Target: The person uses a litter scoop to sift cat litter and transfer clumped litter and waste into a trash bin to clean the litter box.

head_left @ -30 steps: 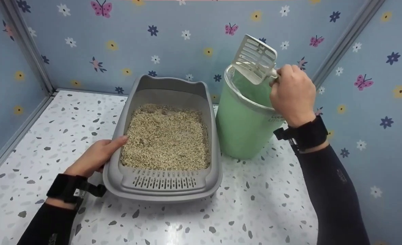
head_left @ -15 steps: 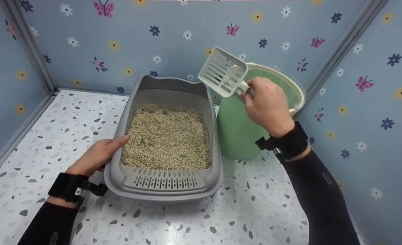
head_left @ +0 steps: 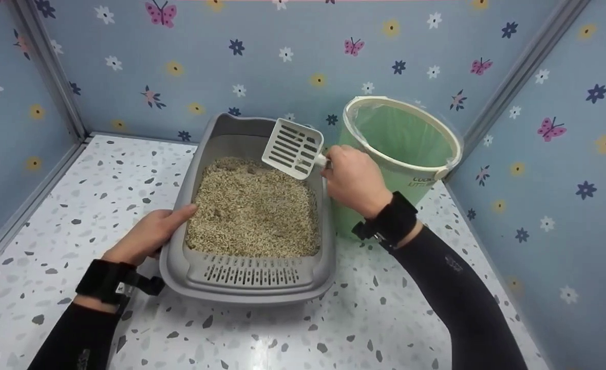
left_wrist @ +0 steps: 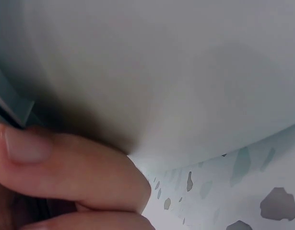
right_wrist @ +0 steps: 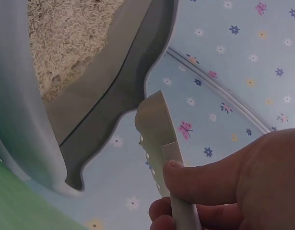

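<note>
A grey litter box (head_left: pixel 177 241) holds tan pellet litter (head_left: pixel 254 216). My left hand (head_left: pixel 146 234) grips its left rim, thumb over the top; in the left wrist view, curled fingers (left_wrist: pixel 80 167) lie under the rim against the outer wall (left_wrist: pixel 185 96). My right hand (head_left: pixel 357 177) grips the handle of a white slotted litter scoop (head_left: pixel 292 149), thumb along the handle (right_wrist: pixel 185 211) in the right wrist view. The scoop hangs above the box's back right part, with a few small bits on its slots. Behind the right hand stands a green bin (head_left: pixel 400 133) with a clear liner.
The white speckled table (head_left: pixel 262 334) lies under everything. Flowered blue panels (head_left: pixel 282 61) rise at the back and both sides, joined by grey metal corner posts (head_left: pixel 518 82). The bin stands close beside the box's right wall.
My right hand has carried the scoop left and down, from over the bin to above the litter box. The left hand stays on the rim.
</note>
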The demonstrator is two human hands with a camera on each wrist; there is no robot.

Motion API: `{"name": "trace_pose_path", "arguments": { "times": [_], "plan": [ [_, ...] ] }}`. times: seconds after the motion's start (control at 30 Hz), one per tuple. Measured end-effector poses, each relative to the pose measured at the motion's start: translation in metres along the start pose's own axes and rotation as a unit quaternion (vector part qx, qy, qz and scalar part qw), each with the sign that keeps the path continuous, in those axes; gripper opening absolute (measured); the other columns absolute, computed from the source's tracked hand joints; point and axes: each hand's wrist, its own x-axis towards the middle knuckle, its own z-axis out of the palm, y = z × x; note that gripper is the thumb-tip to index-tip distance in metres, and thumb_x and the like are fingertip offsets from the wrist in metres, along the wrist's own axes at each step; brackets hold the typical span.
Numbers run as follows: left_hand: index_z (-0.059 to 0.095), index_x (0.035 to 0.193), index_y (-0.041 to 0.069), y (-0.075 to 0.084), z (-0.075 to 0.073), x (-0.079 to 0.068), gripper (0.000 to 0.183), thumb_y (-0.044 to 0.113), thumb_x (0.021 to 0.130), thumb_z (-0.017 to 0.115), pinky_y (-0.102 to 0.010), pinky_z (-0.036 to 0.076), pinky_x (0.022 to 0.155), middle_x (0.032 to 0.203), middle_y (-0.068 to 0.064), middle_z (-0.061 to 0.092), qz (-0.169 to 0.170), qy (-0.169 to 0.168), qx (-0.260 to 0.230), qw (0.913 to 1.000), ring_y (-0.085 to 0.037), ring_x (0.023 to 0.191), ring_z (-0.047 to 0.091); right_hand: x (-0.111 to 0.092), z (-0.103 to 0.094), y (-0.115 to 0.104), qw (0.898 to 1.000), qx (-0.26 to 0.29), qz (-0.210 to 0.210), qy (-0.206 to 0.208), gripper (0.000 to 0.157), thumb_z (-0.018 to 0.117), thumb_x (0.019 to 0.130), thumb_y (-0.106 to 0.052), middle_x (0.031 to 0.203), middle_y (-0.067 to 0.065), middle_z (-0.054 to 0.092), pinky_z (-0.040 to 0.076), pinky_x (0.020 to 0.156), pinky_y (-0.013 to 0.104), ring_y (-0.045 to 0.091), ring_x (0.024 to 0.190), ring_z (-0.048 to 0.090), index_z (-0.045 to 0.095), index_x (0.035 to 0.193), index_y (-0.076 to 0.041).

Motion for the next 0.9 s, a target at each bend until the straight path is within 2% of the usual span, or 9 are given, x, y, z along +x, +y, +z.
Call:
{"name": "trace_pose_path", "arguments": {
  "times": [0.1,0.17,0.3,0.4,0.47,0.57,0.7,0.9],
  "plan": [
    [0.058,0.131,-0.007,-0.001,-0.001,0.0,0.083,0.072,0.111,0.048,-0.033,0.06,0.051,0.084,-0.009,0.075,-0.003,0.0,0.0,1.0,-0.018,0.061,0.072,0.009,0.014,-0.008,0.999,-0.032,-0.002,-0.017,0.014,0.069,0.103,-0.008,0.102,0.02,0.071,0.062,0.08,0.055,0.04,0.09,0.072,0.071,0.11,0.005],
    [0.058,0.131,-0.007,-0.002,-0.002,0.0,0.084,0.074,0.11,0.049,-0.033,0.059,0.051,0.084,-0.009,0.075,-0.005,0.003,-0.001,1.0,-0.018,0.061,0.071,0.017,0.024,-0.014,0.998,-0.063,-0.004,-0.023,0.016,0.068,0.099,-0.005,0.104,0.021,0.071,0.062,0.08,0.055,0.039,0.091,0.071,0.07,0.111,0.005],
    [0.057,0.134,-0.007,-0.003,-0.002,-0.001,0.086,0.075,0.109,0.05,-0.036,0.063,0.054,0.086,-0.009,0.076,-0.009,0.004,-0.001,0.9999,-0.019,0.064,0.074,0.035,0.048,-0.027,0.99,-0.138,-0.038,-0.016,0.015,0.065,0.097,0.0,0.104,0.019,0.071,0.064,0.074,0.052,0.035,0.087,0.072,0.07,0.11,0.004],
    [0.057,0.137,-0.007,-0.003,-0.002,0.0,0.086,0.074,0.11,0.049,-0.038,0.064,0.056,0.088,-0.01,0.076,-0.01,0.004,-0.001,0.9999,-0.02,0.065,0.075,0.049,0.068,-0.033,0.976,-0.198,-0.089,0.007,0.01,0.064,0.105,-0.003,0.098,0.016,0.071,0.064,0.063,0.05,0.032,0.076,0.071,0.072,0.104,0.002],
    [0.057,0.136,-0.007,-0.002,-0.002,-0.001,0.087,0.075,0.11,0.049,-0.037,0.064,0.055,0.088,-0.01,0.076,-0.011,0.004,-0.003,0.9999,-0.02,0.065,0.074,0.059,0.079,-0.038,0.964,-0.234,-0.121,0.022,0.019,0.06,0.112,-0.007,0.093,0.014,0.071,0.062,0.057,0.048,0.029,0.069,0.07,0.074,0.1,-0.001],
    [0.057,0.136,-0.007,-0.002,-0.001,-0.001,0.087,0.075,0.109,0.05,-0.035,0.062,0.054,0.088,-0.009,0.076,-0.009,0.004,-0.006,0.9999,-0.019,0.064,0.073,0.073,0.091,-0.045,0.949,-0.275,-0.15,0.026,0.031,0.054,0.118,-0.013,0.088,0.01,0.07,0.062,0.057,0.045,0.026,0.066,0.068,0.075,0.097,-0.006],
    [0.059,0.135,-0.007,-0.002,0.002,-0.002,0.086,0.074,0.11,0.05,-0.034,0.061,0.052,0.087,-0.01,0.075,-0.004,0.003,-0.009,0.9999,-0.018,0.062,0.071,0.087,0.101,-0.056,0.941,-0.295,-0.167,0.001,0.038,0.051,0.119,-0.01,0.082,0.008,0.068,0.063,0.061,0.04,0.022,0.066,0.067,0.071,0.087,-0.011],
    [0.06,0.132,-0.006,0.001,0.003,-0.003,0.087,0.077,0.108,0.051,-0.033,0.06,0.051,0.087,-0.011,0.075,0.001,0.008,-0.008,0.9999,-0.018,0.062,0.071,0.105,0.118,-0.069,0.942,-0.289,-0.169,-0.002,0.042,0.056,0.119,-0.016,0.081,0.007,0.069,0.065,0.071,0.038,0.023,0.075,0.071,0.061,0.078,-0.015]
  ]
}}
